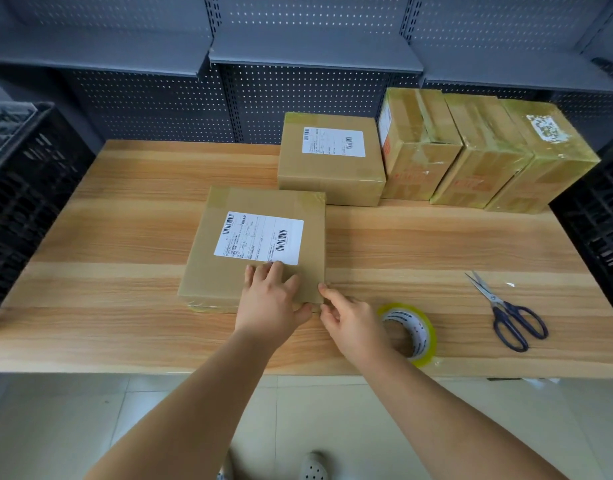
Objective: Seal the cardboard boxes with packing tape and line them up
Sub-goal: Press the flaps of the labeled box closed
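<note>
Pale wood-grain table (125,237) in banded stripes — the tan box (208,282) wears a white, black-barcoded label (260,237). At two o'clock, boxes (488,157) gleam yellow-green; scissors (495,300) at four o'clock have navy handles.

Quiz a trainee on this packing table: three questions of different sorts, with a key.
1. True or false: the scissors lie to the left of the tape roll.
2. How many boxes stand in the back row? A two, B four, C six.
3. Fill in: the ___ hand lies flat on top of the near box.
Key: 1 false; 2 B; 3 left hand.
</note>
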`<control>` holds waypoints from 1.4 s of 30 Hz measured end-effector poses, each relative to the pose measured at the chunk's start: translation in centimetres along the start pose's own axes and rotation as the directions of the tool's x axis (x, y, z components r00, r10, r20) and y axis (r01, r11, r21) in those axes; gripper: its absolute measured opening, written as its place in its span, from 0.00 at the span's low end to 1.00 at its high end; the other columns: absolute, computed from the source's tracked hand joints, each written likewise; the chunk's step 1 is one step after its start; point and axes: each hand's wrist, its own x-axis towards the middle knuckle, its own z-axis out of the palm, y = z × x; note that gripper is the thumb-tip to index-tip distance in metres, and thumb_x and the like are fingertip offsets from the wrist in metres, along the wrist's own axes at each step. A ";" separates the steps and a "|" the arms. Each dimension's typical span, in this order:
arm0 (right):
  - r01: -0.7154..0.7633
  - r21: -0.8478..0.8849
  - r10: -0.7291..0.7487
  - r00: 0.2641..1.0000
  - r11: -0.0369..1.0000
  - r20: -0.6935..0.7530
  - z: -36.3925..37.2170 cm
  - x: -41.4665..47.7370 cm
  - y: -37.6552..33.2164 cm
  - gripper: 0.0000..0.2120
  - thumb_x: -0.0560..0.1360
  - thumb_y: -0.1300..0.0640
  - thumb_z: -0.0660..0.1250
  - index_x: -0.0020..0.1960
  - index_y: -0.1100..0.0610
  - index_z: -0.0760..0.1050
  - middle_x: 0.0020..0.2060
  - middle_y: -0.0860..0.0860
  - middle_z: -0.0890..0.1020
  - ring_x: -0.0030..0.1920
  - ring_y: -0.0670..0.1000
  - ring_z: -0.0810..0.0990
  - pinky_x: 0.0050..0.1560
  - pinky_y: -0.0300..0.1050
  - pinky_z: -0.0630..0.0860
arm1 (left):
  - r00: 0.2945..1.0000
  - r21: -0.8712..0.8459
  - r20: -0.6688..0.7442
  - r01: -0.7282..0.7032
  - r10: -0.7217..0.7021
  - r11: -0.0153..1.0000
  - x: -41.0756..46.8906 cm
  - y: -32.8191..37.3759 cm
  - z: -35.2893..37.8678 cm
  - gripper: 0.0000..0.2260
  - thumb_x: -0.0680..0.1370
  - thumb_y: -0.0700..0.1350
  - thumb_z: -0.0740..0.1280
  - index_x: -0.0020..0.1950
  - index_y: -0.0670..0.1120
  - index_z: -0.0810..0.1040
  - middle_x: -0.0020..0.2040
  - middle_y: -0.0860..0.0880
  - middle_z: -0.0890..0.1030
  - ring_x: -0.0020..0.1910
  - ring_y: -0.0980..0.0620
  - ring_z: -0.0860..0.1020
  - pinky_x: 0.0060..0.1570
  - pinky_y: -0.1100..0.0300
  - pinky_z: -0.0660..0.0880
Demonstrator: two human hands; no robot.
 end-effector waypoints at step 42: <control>-0.043 0.012 0.041 0.994 0.999 0.104 -1.5 1.2 -0.6 0.18 0.77 0.56 0.68 0.66 0.48 0.77 0.48 0.51 0.86 0.49 0.53 0.82 0.47 0.47 0.78 | 0.997 0.054 -0.034 -0.066 0.068 0.996 0.0 -0.1 -0.1 0.17 0.68 0.59 0.73 0.45 0.46 0.79 0.58 0.44 0.77 0.56 0.37 0.75 0.57 0.37 0.72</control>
